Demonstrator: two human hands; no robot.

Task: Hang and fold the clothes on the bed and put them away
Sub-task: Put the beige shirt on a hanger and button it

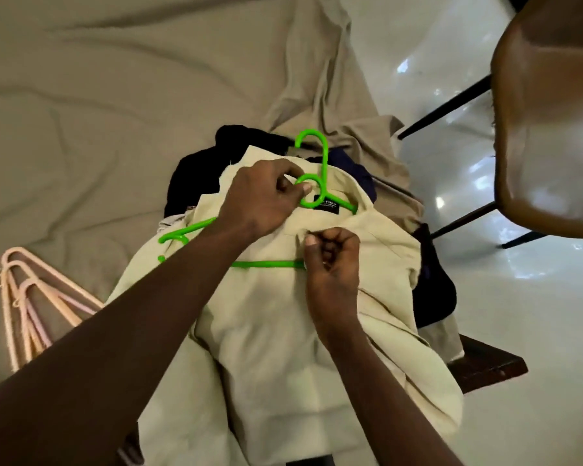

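Black label (325, 206) in shirt (266, 314) collar: lettering was blurred, unreadable. Left hand (266, 200) pinched green hanger (324, 163); right hand (330, 260) pinched shirt front. Bare sheet (98, 112) lay left, floor (451, 79) right.

1 green hanger (323, 163), approx 3 pink hangers (31, 304), 1 beige shirt (276, 331).

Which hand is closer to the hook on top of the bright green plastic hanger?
Left. The left hand grips the ring just under the bright green plastic hanger's hook; the right hand is lower, pinching the cream fabric shirt.
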